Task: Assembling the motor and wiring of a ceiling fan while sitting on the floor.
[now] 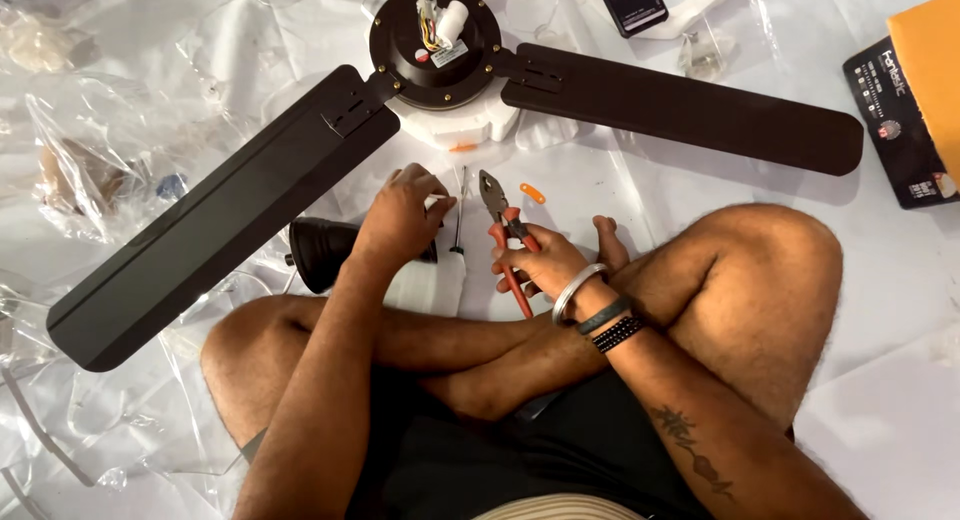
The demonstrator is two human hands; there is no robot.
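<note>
- My right hand (540, 265) is closed around the red handles of a pair of pliers (503, 230); the metal jaws point away from me, up past the fingertips, and look nearly shut with nothing between them that I can make out.
- My left hand (400, 220) is curled over the end of a dark cup-shaped cover (320, 250) lying on its side; the fingers (415, 180) bend down onto something small and white at their tips, but I cannot tell exactly what they pinch.
- Just right of the left fingers, between my two hands, a thin dark screwdriver (458, 220) lies on the floor, tip toward me.
- A small orange piece (533, 192) lies just beyond the plier jaws, apart from them.
- Beyond both hands sits the ceiling fan motor (435, 30), dark and round, with coloured wires and a white part showing at its centre, resting on a white foam block (470, 120).
- One long dark blade (220, 220) runs out past the left hand; another blade (690, 105) stretches away beyond the right hand.
- Everything lies on a white sheet on the floor (880, 280), with crumpled clear plastic bags (90, 150) well to the left of the left hand.
- A dark box under an orange packet (930, 70) lies far out to the right of the right hand.
</note>
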